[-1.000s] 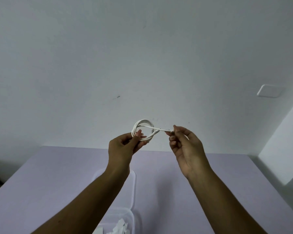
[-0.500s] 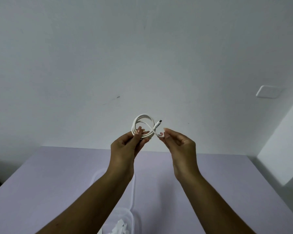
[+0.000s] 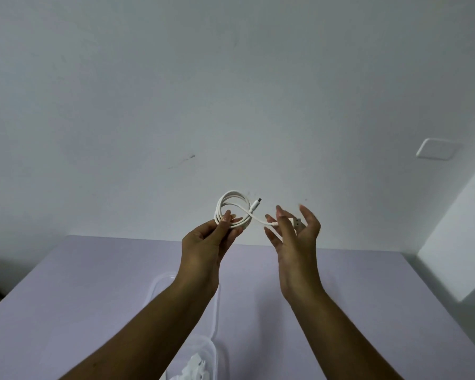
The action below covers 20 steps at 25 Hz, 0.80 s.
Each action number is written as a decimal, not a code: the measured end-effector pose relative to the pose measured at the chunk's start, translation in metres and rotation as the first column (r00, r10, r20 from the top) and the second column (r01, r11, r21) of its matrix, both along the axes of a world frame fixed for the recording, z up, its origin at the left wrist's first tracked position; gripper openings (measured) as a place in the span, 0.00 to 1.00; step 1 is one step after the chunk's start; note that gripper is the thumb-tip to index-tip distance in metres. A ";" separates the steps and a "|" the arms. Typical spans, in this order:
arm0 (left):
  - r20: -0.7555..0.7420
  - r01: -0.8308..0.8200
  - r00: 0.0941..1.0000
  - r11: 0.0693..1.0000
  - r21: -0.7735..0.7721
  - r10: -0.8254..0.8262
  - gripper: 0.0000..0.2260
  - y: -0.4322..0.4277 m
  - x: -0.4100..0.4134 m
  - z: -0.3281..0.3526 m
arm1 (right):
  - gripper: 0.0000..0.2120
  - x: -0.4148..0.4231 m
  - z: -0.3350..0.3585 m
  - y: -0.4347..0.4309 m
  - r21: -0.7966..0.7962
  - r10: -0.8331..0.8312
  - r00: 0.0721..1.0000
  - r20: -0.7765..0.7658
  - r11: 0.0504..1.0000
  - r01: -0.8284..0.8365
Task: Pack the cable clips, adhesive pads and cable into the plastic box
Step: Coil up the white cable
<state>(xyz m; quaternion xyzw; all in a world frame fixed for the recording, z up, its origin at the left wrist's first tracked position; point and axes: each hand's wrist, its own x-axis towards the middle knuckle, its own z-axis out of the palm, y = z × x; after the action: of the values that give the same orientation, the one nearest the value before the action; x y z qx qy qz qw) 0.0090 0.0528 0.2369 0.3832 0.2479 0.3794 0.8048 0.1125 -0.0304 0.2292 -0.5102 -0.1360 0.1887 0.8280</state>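
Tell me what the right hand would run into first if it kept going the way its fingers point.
Probably the white wall. The right hand points up and away from the table, with nothing showing ahead of it; the cable coil sits to one side. Depth is unclear.

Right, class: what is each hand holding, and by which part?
Left hand pinches the white cable at its coil's lower side. Right hand is spread; the plug end rests against its fingers.
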 end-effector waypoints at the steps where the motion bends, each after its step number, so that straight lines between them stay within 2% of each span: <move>1: -0.006 -0.003 1.000 1.000 -0.013 0.003 0.08 0.000 -0.001 -0.001 | 0.28 -0.002 -0.002 -0.001 -0.030 0.005 1.000 0.021 1.000 -0.005; 3: -0.026 -0.008 1.000 1.000 -0.030 0.007 0.07 -0.001 -0.003 -0.003 | 0.25 -0.006 -0.009 -0.002 -0.079 -0.011 0.999 0.042 0.997 0.014; 4: -0.034 -0.005 0.999 1.000 -0.029 0.004 0.07 -0.001 -0.004 -0.004 | 0.23 -0.006 -0.012 -0.002 -0.052 -0.037 0.999 0.001 0.998 0.037; 6: -0.060 0.018 0.998 1.000 -0.002 -0.018 0.07 -0.003 -0.007 -0.007 | 0.22 -0.003 -0.014 0.001 0.027 -0.067 0.979 -0.192 0.997 0.074; 8: -0.094 0.061 0.994 0.997 0.041 -0.056 0.08 -0.006 -0.009 -0.010 | 0.17 0.000 -0.013 0.002 0.016 -0.054 0.950 -0.306 0.998 0.062; 10: -0.124 0.091 0.989 0.994 0.059 -0.083 0.08 -0.008 -0.010 -0.013 | 0.07 0.005 -0.013 0.003 -0.076 0.067 0.969 -0.237 0.993 -0.087; 11: -0.138 0.097 0.987 0.993 0.060 -0.088 0.08 -0.007 -0.011 -0.013 | 0.05 0.007 -0.012 0.002 -0.130 0.166 0.972 -0.165 0.973 -0.189; 13: -0.155 0.097 0.984 0.994 0.057 -0.087 0.08 -0.003 -0.013 -0.013 | 0.08 0.011 -0.012 -0.002 -0.252 0.359 0.933 -0.002 0.903 -0.348; 16: -0.172 0.118 0.979 0.991 0.059 -0.106 0.10 0.001 -0.014 -0.012 | 0.11 0.021 -0.009 -0.011 -0.357 0.453 0.871 0.192 0.858 -0.369; 20: -0.177 0.167 0.972 0.984 0.057 -0.154 0.11 -0.002 -0.013 -0.013 | 0.14 0.031 -0.005 -0.018 -0.320 0.546 0.790 0.280 0.828 -0.459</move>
<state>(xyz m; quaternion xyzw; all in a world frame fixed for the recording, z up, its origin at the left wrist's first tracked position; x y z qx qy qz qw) -0.0041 0.0513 0.2239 0.4619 0.2707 0.2874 0.7942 0.1437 -0.0483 0.2246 -0.5751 -0.3933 0.3217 0.6412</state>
